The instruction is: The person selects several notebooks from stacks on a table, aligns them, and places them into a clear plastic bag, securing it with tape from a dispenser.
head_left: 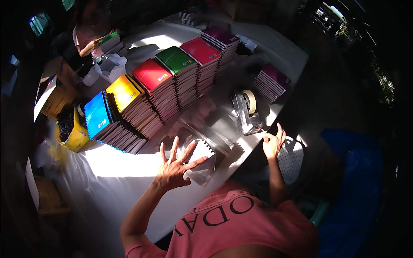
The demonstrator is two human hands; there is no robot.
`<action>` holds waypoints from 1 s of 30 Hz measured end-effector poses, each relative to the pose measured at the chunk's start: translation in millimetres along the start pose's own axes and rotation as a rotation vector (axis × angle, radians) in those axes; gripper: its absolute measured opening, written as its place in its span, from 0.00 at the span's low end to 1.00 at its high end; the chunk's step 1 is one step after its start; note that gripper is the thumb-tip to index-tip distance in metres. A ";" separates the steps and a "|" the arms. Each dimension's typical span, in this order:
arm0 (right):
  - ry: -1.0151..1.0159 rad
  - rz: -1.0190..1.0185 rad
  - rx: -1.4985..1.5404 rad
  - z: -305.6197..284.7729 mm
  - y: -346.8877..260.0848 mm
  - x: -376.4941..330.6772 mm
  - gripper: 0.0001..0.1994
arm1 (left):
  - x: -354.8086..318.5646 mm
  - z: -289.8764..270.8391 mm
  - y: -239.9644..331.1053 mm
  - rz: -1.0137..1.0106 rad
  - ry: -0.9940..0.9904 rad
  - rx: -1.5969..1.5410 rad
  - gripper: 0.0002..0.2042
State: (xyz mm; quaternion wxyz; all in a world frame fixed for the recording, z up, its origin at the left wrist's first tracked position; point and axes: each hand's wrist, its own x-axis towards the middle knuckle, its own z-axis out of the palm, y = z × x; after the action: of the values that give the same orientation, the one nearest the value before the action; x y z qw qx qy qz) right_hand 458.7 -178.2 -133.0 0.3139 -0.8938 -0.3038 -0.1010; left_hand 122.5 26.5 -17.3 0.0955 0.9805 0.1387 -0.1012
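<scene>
My left hand is open, its fingers spread over a white-looking spiral notebook in a clear plastic bag. Part of that notebook is hidden under the fingers. Off the table's near edge, my right hand has its thumb and forefinger pinched together, the other fingers raised. Whatever may be between those fingertips is too small to make out. Just beyond that hand stands a black tape dispenser with a roll of cream tape. More clear plastic bags lie between the dispenser and my left hand.
Notebook stacks run in a row: blue, yellow, red, green, pink-red and purple. Another purple stack sits right. A yellow bin and carton stand left. A person handles notebooks opposite.
</scene>
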 end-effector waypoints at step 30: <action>-0.342 -1.010 0.711 2.4 -177.9 -23.5 0.11 | 17.6 52.5 11.8 -0.093 0.500 -0.424 0.22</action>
State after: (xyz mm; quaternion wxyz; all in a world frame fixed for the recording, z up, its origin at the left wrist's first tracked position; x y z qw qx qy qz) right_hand 332.1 -77.9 -54.7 0.4521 -0.4853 -0.7483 0.0146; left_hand 133.5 8.6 -69.8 0.2558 0.9259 0.2204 0.1695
